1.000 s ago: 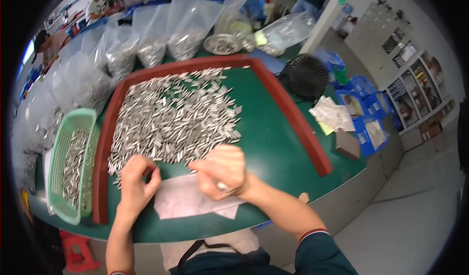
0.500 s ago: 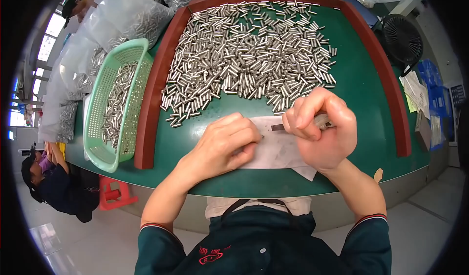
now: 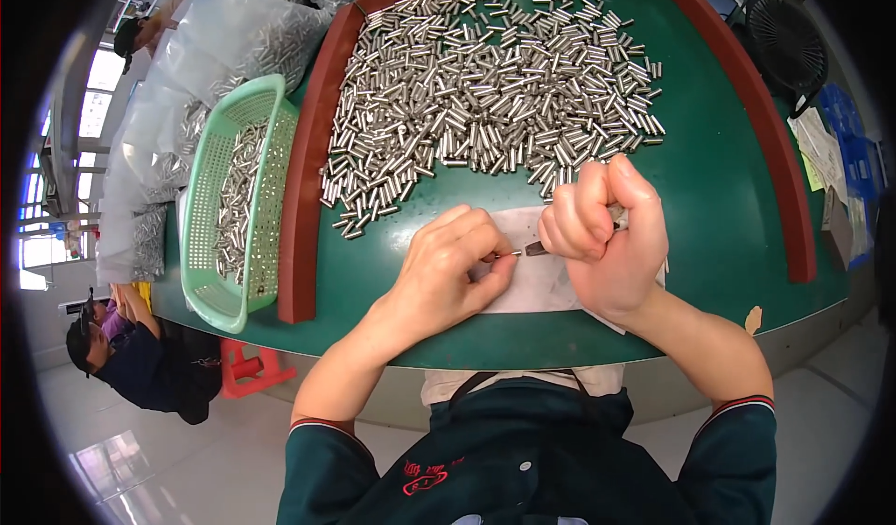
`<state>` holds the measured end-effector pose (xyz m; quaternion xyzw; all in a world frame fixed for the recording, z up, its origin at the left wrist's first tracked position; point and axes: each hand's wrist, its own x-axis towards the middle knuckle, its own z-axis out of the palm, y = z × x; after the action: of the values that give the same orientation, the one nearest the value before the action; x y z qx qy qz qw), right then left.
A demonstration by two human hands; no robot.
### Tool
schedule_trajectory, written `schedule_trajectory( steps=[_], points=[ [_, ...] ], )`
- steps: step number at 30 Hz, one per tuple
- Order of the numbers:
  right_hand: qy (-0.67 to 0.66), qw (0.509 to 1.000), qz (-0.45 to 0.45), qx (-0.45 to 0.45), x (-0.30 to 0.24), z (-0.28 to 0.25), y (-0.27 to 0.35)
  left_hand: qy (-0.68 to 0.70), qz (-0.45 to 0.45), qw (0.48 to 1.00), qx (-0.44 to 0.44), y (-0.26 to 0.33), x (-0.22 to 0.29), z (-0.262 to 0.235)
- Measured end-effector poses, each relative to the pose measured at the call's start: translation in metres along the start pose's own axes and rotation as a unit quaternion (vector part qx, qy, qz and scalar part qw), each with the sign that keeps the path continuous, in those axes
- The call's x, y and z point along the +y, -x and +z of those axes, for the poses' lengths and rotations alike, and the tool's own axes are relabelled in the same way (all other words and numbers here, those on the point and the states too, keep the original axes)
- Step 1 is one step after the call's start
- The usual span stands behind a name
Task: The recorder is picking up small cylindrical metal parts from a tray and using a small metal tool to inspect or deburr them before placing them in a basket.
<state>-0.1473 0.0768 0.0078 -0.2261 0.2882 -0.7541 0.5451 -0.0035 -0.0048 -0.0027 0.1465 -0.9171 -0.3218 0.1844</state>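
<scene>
My left hand [image 3: 450, 262] is closed in a pinch, and the bright end of a small metal pin [image 3: 516, 253] sticks out between thumb and forefinger. In my closed right hand [image 3: 611, 240] is a hand tool with a short, flat, dark blade [image 3: 535, 248]. Its blade tip points left, close beside the pin's end; most of its handle is hidden by my fingers. Both hands are over a pale cloth or paper sheet [image 3: 532, 292] on the green tabletop [image 3: 719, 236]. Beyond them spreads a large heap of short silvery metal pins [image 3: 495, 86].
A raised red-brown border [image 3: 301, 245] bounds the work surface on three sides. Left of it stand a light-green perforated basket [image 3: 210, 156] of pins and bulging clear bags [image 3: 271, 40]. A black fan [image 3: 784, 44] and papers [image 3: 821, 152] lie right. Another person [image 3: 140, 357] sits far left.
The pin's end now shows at my left fingertips, where thumb and forefinger have come together. The blade has tilted slightly and sits nearer those fingertips. The whole view has shifted a little.
</scene>
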Motion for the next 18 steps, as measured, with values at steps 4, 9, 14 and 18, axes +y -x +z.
schedule_trajectory(
  steps=[4,9,14,18],
  points=[
    [-0.014,1.000,0.013,0.004,0.0026,-0.0010,0.0005,0.018,-0.018,1.000,0.006,0.0000,0.0027,0.0006],
    [-0.018,1.000,0.021,-0.002,0.0043,-0.0025,-0.0007,0.015,-0.025,1.000,0.009,0.0002,0.0043,0.0013],
    [-0.018,1.000,0.025,0.005,0.0031,-0.0012,-0.0002,0.021,-0.026,0.999,0.011,0.0002,0.0039,0.0014],
    [-0.019,0.999,0.032,0.001,0.0044,-0.0025,-0.0005,0.021,-0.023,0.999,0.010,0.0003,0.0034,0.0010]
  ],
)
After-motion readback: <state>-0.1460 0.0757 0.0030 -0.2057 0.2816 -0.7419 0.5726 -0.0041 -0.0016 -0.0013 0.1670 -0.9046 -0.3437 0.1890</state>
